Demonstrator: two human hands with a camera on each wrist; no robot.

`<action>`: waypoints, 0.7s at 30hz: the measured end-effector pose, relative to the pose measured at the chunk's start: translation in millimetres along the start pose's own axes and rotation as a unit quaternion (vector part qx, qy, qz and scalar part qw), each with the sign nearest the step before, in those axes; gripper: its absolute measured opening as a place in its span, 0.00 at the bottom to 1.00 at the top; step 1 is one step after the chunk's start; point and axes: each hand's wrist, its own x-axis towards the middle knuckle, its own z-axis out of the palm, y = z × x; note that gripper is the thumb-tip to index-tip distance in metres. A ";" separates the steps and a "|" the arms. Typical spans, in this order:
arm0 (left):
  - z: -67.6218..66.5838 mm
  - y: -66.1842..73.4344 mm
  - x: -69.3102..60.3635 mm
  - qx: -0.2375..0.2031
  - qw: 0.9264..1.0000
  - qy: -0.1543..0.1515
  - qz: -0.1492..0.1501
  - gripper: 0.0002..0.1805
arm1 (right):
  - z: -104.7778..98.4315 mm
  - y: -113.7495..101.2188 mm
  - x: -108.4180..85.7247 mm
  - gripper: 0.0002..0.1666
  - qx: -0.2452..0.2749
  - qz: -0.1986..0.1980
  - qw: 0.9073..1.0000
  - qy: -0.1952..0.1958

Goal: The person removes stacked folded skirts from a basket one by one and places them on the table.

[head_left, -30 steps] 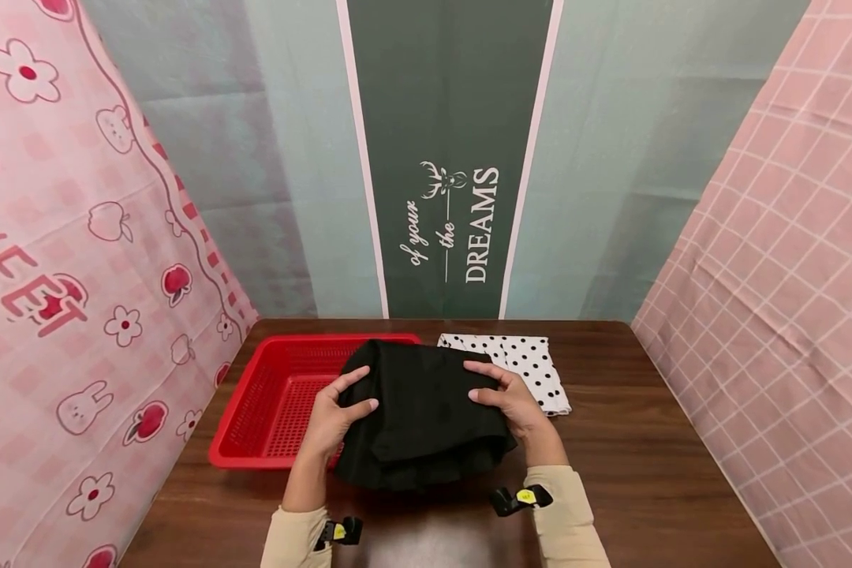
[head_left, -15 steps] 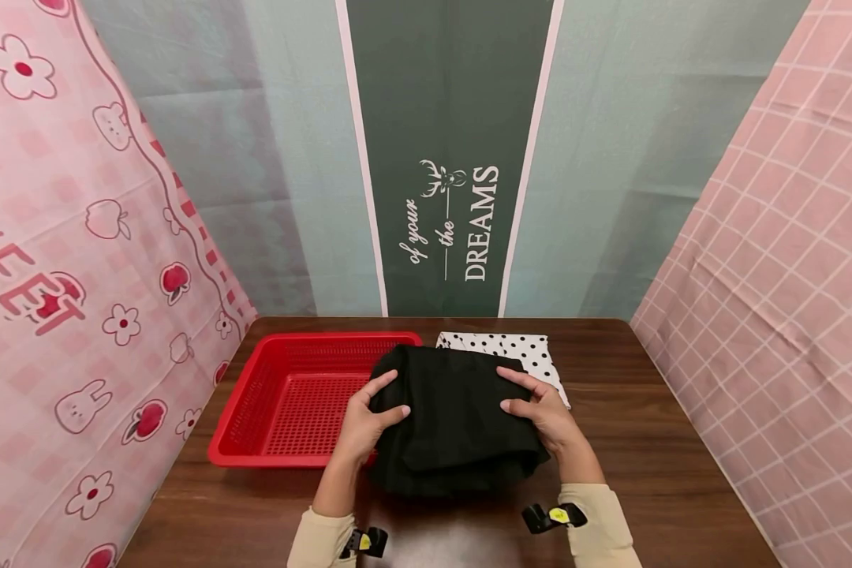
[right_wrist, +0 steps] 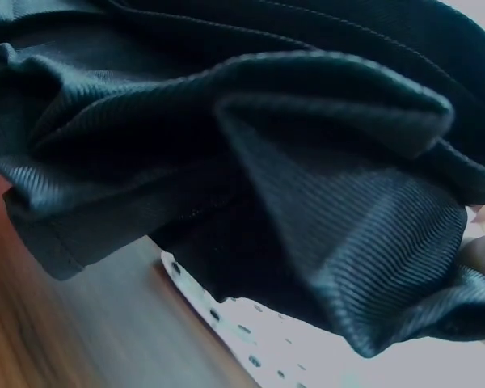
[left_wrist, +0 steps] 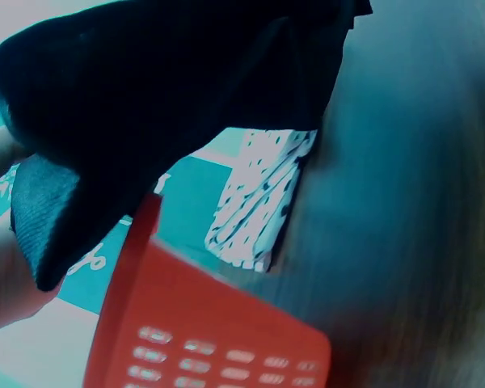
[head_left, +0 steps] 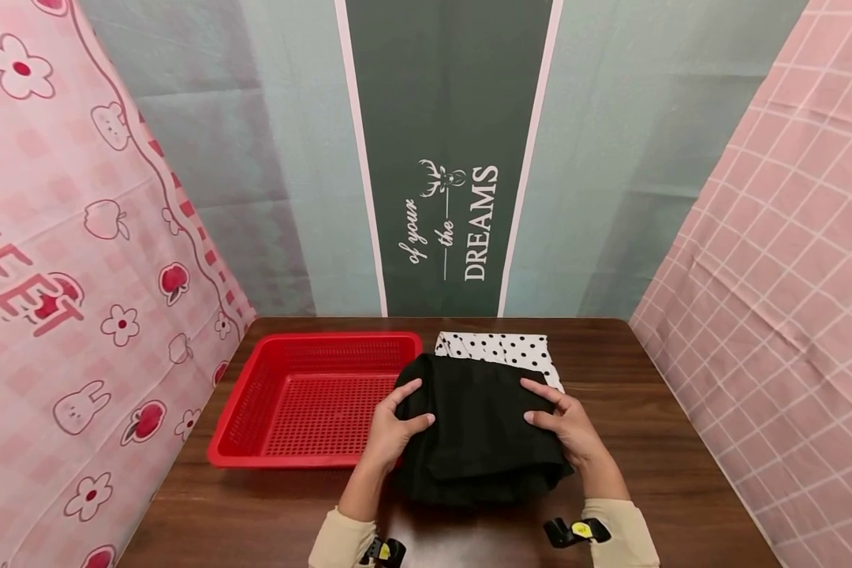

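Note:
A folded black cloth [head_left: 493, 422] is held up between both hands, above the table. My left hand [head_left: 390, 426] grips its left side, thumb on top and the other fingers reaching around the edge. On the opposite side my right hand [head_left: 571, 426] holds it the same way. In the right wrist view, the ribbed fabric [right_wrist: 388, 234] hangs in loose folds. Behind and partly under the black cloth, a white cloth with black dots [head_left: 497, 345] lies folded on the table. The left wrist view shows this dotted cloth [left_wrist: 259, 194] below the black one, apart from it.
A red plastic basket [head_left: 220, 430] with a perforated floor stands on the left of the brown wooden table [head_left: 653, 442]. Its right end is close to my left hand. Patterned fabric hangings [head_left: 788, 260] enclose the table at the back and sides.
Both hands have carried the black cloth to the right and slightly nearer, away from over the basket. More of the basket's floor now shows, and less of the dotted cloth.

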 end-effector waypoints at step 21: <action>42.4 -33.3 -4.3 0.058 0.998 -0.004 0.017 0.32 | -34.2 24.4 -27.2 0.30 0.005 0.022 0.997 0.067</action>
